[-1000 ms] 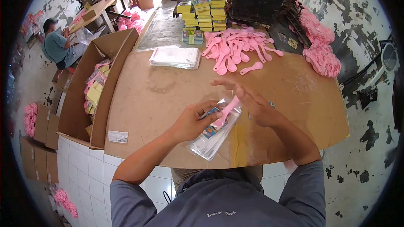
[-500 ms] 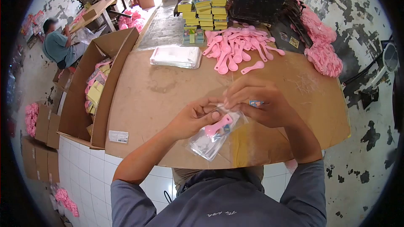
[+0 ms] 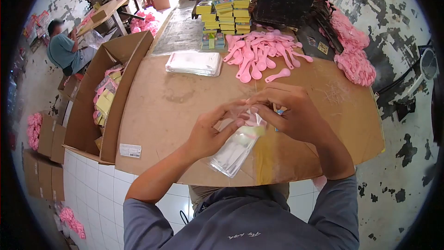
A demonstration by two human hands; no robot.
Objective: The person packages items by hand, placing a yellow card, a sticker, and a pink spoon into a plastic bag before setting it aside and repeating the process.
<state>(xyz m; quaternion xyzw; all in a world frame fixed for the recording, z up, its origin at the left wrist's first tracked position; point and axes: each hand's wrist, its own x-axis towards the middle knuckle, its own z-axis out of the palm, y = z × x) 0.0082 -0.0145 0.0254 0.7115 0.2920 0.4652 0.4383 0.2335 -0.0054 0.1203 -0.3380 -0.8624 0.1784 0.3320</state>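
Observation:
My left hand (image 3: 213, 132) pinches the mouth of a clear plastic bag (image 3: 255, 116) between thumb and fingers. From the other side, my right hand (image 3: 291, 111) closes its fingertips on the same edge. Something pink shows blurred through the film near the fingertips, with a pale yellow-green piece (image 3: 252, 132) just below. Under the hands lies a bundle of clear plastic bags (image 3: 231, 159), slanting toward me. A small blue printed piece (image 3: 279, 112) shows partly behind my right fingers.
Pink measuring spoons (image 3: 259, 53) lie heaped at the back, beside stacks of yellow-edged cards (image 3: 226, 14). A pile of clear bags (image 3: 193, 63) rests back left. At left stands an open carton (image 3: 122, 106) holding packed items. A seated person (image 3: 64, 48) is farther left.
The pink spoon handle that lay across the bag below my hands no longer shows there; a pale yellow-green piece shows instead. My hands stay together, left fingers raised slightly.

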